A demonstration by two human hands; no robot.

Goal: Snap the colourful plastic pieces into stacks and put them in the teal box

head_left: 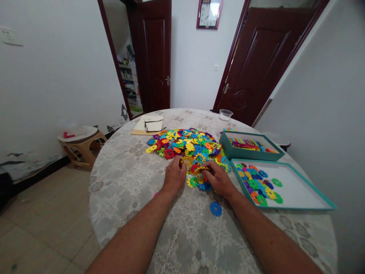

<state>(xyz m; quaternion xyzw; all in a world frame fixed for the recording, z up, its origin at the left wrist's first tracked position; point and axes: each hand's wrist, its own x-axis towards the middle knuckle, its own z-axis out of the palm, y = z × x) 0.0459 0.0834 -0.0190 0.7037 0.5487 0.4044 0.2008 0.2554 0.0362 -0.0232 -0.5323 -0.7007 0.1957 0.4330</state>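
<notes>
A heap of colourful plastic snowflake discs [196,142] lies on the patterned tablecloth, right in front of my hands. My left hand [175,173] is at the heap's near edge, its fingers closed on a yellow disc [187,160]. Beside it, my right hand [217,176] pinches another yellow disc [202,169] between thumb and fingers. Several discs, one of them green and yellow [193,182], lie under and between the hands. A single blue disc [216,209] rests apart on the cloth, nearer to me.
At right stand a green box [252,153] with sorted pieces and its shallow lid [302,190] holding loose discs. Black glasses [154,126] lie on a notebook [139,125] at the back left. A clear plastic bowl [225,115] sits by the far edge.
</notes>
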